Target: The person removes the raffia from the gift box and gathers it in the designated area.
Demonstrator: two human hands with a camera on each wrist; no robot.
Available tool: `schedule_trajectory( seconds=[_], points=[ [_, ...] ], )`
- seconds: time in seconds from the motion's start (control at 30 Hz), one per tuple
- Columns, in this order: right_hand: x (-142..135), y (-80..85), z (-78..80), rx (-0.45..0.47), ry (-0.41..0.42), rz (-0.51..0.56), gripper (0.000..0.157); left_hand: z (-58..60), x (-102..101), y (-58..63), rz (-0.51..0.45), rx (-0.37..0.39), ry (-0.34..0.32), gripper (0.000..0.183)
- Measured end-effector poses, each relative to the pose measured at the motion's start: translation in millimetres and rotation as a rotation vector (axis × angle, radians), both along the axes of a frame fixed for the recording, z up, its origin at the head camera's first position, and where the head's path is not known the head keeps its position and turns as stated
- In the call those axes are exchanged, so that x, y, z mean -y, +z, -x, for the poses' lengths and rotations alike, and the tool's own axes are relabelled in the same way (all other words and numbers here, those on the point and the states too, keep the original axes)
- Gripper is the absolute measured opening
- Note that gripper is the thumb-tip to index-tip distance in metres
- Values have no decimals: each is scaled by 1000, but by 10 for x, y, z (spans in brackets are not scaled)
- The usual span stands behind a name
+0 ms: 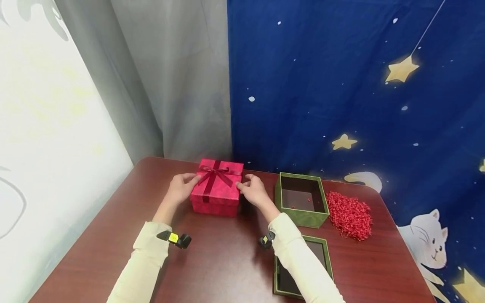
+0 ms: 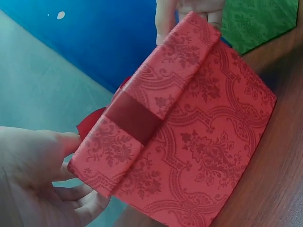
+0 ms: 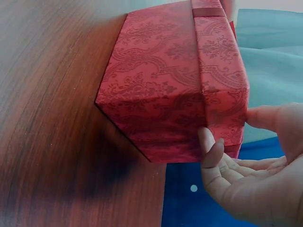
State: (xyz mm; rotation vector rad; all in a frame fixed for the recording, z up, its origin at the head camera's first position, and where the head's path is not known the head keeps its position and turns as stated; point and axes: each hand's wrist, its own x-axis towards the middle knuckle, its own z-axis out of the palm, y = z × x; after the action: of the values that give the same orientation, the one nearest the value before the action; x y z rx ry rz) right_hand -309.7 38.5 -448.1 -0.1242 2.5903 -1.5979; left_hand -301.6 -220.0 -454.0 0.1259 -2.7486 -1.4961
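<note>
A red patterned gift box (image 1: 215,208) stands at the back of the table, its lid (image 1: 223,192) on top. Dark red ribbon crosses the lid and ends in a bow (image 1: 216,171). At the left side, my left hand (image 1: 181,187) grips the lid, thumb at the top edge and fingers along the side. Opposite it, my right hand (image 1: 256,192) holds the lid's right side; in the right wrist view its thumb (image 3: 262,117) meets the top edge and a fingertip (image 3: 205,137) rests near the seam between lid and box.
To the right stands a green box (image 1: 305,219) without its cover, a few red shreds inside. Beside it lies a heap of red shredded paper (image 1: 350,216). A green lid (image 1: 329,259) lies hollow side up under my right forearm. Curtains hang behind the table (image 1: 212,261).
</note>
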Motion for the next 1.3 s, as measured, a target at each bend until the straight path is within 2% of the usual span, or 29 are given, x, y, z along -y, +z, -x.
schedule_trajectory(
  seconds=[0.17, 0.3, 0.4, 0.47, 0.53, 0.6, 0.63, 0.7, 0.73, 0.77, 0.83, 0.87, 0.97, 1.07, 1.3],
  points=[
    [-23, 35, -91, -42, -7, 13, 55, -87, -45, 42, 58, -117, -10, 48],
    [-41, 140, -182, -117, 8, 62, 54, -226, -36, 202, 76, -228, -9, 53],
    [-78, 253, -302, -149, 127, 184, 55, -440, 54, 339, 53, -290, -24, 58],
    [-138, 328, -414, -159, 251, 280, 53, -634, 151, 397, -8, -340, -67, 62],
    [-218, 390, -553, -182, 385, 304, 51, -863, 259, 413, -34, -407, -131, 62],
    [-301, 427, -708, -271, 531, 206, 41, -1084, 355, 384, 32, -522, -267, 52],
    [-333, 436, -791, -343, 602, 99, 36, -1186, 383, 352, 111, -593, -345, 38],
    [-365, 422, -952, -550, 736, -185, 30, -1351, 410, 256, 334, -764, -486, 11],
    [-364, 402, -1027, -661, 790, -328, 27, -1407, 415, 196, 437, -846, -551, 10],
    [-356, 373, -1093, -769, 835, -454, 26, -1444, 415, 127, 524, -926, -606, 21],
    [-327, 294, -1195, -926, 879, -668, 24, -1492, 406, -20, 664, -1009, -647, 39],
    [-314, 250, -1229, -972, 886, -743, 23, -1499, 407, -95, 697, -1023, -659, 37],
    [-283, 120, -1262, -1000, 877, -873, 22, -1490, 409, -298, 764, -1017, -672, 22],
    [-260, 1, -1246, -992, 864, -931, 20, -1471, 398, -432, 777, -981, -696, 14],
    [-174, -191, -1261, -910, 916, -906, 14, -1439, 390, -516, 759, -942, -706, 24]
  ],
)
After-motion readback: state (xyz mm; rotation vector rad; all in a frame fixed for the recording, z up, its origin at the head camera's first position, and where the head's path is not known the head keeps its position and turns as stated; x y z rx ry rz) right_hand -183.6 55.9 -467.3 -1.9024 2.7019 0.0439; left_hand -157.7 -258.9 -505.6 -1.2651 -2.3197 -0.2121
